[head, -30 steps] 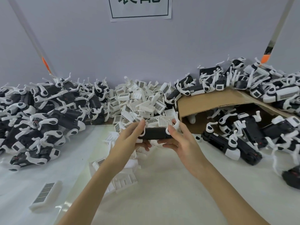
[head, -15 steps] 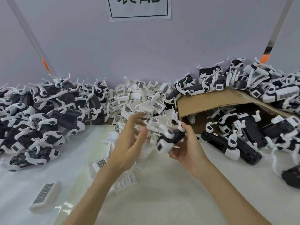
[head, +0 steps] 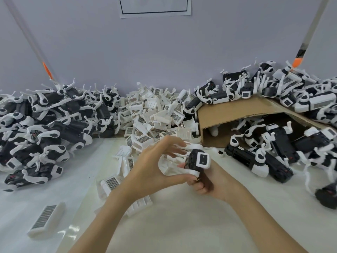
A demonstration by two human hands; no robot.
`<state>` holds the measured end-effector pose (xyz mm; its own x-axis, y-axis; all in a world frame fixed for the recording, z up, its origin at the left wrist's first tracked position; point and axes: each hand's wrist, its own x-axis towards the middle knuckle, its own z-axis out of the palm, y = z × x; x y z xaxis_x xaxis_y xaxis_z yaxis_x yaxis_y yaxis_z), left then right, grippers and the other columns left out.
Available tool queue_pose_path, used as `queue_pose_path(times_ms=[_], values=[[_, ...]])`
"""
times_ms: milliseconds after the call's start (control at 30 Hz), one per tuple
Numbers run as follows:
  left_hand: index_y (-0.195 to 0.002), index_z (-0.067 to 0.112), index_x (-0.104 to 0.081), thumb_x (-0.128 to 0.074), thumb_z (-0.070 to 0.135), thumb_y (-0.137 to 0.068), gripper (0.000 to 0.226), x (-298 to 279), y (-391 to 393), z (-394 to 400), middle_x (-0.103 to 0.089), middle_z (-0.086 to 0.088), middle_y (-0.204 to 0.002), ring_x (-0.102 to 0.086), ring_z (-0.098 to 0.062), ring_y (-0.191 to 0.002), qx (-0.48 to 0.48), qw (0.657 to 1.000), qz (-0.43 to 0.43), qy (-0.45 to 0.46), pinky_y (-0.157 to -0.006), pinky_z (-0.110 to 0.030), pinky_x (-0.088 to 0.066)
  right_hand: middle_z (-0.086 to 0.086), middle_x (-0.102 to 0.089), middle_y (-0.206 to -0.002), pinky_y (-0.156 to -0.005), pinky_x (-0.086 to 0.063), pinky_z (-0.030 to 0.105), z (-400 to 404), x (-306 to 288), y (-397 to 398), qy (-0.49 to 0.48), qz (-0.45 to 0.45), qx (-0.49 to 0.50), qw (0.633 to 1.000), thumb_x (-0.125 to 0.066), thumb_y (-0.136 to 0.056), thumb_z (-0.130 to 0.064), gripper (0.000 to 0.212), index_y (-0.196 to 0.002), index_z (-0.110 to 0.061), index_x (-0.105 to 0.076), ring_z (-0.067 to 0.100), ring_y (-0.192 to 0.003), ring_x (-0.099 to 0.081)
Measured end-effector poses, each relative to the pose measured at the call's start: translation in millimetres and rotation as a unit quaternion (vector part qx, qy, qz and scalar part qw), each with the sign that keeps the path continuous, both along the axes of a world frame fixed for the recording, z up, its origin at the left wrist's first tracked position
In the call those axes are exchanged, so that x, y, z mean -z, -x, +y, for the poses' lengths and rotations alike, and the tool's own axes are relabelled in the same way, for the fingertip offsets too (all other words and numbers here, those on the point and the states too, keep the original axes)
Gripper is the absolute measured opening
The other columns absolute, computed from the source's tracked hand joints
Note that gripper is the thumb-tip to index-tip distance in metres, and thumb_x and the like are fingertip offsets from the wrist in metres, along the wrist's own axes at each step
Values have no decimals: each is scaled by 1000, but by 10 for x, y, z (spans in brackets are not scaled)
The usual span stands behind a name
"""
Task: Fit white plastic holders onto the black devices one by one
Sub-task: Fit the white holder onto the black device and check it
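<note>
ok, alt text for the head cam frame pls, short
A person's right hand grips a black device with a white holder, while the left hand spreads its fingers beside it. Behind lie a heap of white holders, piled devices at both sides, and a cardboard box on the white table.

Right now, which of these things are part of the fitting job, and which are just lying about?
In the job:
black device with white end cap, gripped by right hand
left hand, fingers spread beside it
heap of white plastic holders
piles of black devices

Lying about:
brown cardboard box
paper notice on wall
</note>
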<state>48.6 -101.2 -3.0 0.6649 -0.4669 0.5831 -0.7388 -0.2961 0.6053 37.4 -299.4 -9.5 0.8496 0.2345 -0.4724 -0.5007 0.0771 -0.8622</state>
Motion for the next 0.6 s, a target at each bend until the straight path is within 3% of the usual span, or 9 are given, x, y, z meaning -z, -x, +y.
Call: queue_pose_path(times_ms=[67,133,200,267,333,367,500,600], values=[[-123,39,-56,-97,46,-74,65,-16,28,-15,-72,15,-122,-72,-7,-115,-11,1000,-7,4,-99,-29,-55,0,-46,-54,-36,-25,18,-16,3,-6,13,-7,-13,1000,-26,-109,-48,48,-116,-14,-60,8,-39,-30],[-120,37,-56,-98,44,-73,63,-24,47,-36,-73,13,-121,-73,-8,-113,-20,1000,-13,20,-98,-33,-55,-1,-47,-56,-37,-25,18,-9,27,-21,22,-18,-23,999,-28,-109,-46,44,-115,-16,-59,9,-41,-31],[-116,33,-57,-99,42,-71,62,-28,68,-61,-73,11,-120,-75,-10,-109,-32,997,-20,62,-98,-35,-55,3,-54,-63,-41,-32,21,18,37,-36,21,-46,-13,999,-27,-110,-50,52,-112,-14,-64,14,-48,-42],[-112,29,-57,-99,40,-69,61,-20,64,-81,-71,11,-119,-77,-13,-105,-51,990,-11,128,-95,-32,-56,9,-72,-83,-47,-46,27,64,9,-40,4,-93,-1,996,-23,-111,-58,67,-110,-11,-71,26,-59,-64],[-107,30,-55,-100,36,-66,61,-17,66,-99,-69,11,-118,-78,-18,-102,-58,979,21,193,-87,-28,-59,12,-79,-105,-54,-58,35,114,-36,-23,-36,-140,12,989,-26,-111,-57,61,-116,-19,-73,36,-78,-75],[-105,31,-53,-100,38,-65,62,-14,75,-108,-67,11,-117,-77,-18,-101,-61,978,21,197,-85,-28,-60,12,-79,-106,-56,-60,38,136,-55,-4,-57,-161,24,985,-28,-112,-51,55,-118,-22,-74,34,-83,-76],[-119,39,-48,-86,64,-75,64,17,111,-152,-60,24,-121,-67,-8,-110,-89,986,-104,92,-90,-29,-57,15,-75,-91,-53,-49,35,196,-53,61,-92,-199,35,975,-30,-110,-20,45,-103,-12,-74,24,-69,-66],[-145,44,-49,-79,57,-91,63,38,70,-145,-58,6,-130,-66,-13,-106,-70,976,-200,38,-87,-33,-58,14,-69,-83,-52,-44,33,209,-48,83,-79,-232,54,968,-32,-111,-18,42,-101,-13,-73,26,-69,-59]])
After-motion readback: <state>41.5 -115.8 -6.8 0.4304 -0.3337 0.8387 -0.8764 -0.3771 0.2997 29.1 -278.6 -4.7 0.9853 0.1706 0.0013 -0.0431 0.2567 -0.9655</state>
